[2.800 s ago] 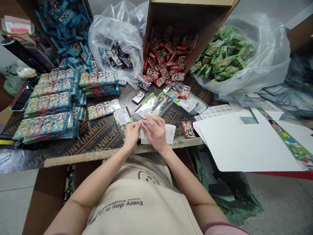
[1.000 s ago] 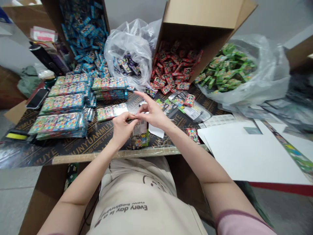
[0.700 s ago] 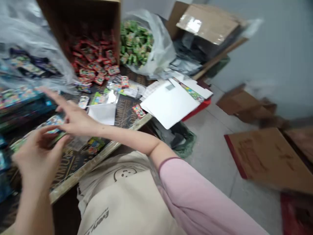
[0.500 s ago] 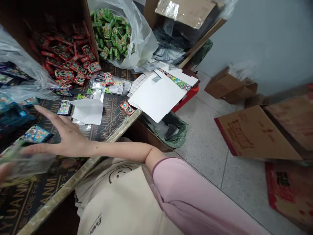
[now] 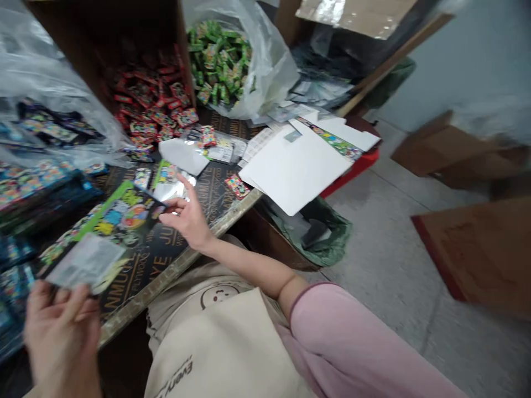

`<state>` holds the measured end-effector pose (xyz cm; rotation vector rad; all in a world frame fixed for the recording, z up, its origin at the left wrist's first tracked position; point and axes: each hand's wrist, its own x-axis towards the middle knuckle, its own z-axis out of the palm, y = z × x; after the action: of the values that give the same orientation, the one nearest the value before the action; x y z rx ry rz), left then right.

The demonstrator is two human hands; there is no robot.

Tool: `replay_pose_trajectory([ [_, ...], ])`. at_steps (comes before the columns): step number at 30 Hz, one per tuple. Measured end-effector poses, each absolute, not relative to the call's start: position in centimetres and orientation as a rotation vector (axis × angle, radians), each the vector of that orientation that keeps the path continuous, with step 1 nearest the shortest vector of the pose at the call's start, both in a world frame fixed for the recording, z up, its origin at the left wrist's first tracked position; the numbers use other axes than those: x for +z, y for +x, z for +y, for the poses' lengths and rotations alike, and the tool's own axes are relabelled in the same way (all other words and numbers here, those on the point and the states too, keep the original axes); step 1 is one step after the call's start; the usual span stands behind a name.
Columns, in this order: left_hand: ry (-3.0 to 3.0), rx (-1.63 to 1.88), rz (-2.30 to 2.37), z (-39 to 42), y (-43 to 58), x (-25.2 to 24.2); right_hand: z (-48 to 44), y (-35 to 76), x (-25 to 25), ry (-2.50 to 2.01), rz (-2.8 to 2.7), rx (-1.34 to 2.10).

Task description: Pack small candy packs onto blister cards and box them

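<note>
I hold a long packaged card (image 5: 114,218), green and black with cartoon prints in a clear sleeve, slanted above the table. My left hand (image 5: 62,331) grips its near, lower end at the bottom left, fingers closed on the sleeve. My right hand (image 5: 188,218) meets the far, upper end; thumb and fingertips pinch that corner while the index finger points up. Motion blurs both hands a little. Under the card lies the dark printed plywood tabletop (image 5: 166,251).
Behind stand a cardboard box of red packets (image 5: 153,105), a plastic bag of green packets (image 5: 219,61) and a bag of purple packets (image 5: 50,127). Blue packs (image 5: 25,182) are stacked left. White sheets (image 5: 294,171) overhang the table's right end. Cardboard boxes (image 5: 440,143) lie on the floor.
The view swung to the right, away from the stacked packs. The hands left the small white paper and now hold a long packaged card lifted between them.
</note>
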<state>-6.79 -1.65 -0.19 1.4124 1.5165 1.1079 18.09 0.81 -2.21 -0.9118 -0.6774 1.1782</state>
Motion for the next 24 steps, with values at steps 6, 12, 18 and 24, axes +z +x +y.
replay_pose_trajectory([
  [6,1.579,1.098,1.625,-0.6,-3.6,-2.7,0.2,18.3,-0.4,-0.986,-0.959,1.109],
  [12,2.176,1.189,1.271,0.9,-3.0,1.1,0.7,16.3,-0.4,-0.942,-1.421,1.181],
  [18,2.198,1.299,1.121,1.5,-2.9,2.1,2.4,17.2,1.6,-1.022,-1.397,0.9],
  [24,2.154,1.377,1.149,1.5,-4.5,1.3,3.7,17.2,4.9,-1.078,-1.589,0.776],
])
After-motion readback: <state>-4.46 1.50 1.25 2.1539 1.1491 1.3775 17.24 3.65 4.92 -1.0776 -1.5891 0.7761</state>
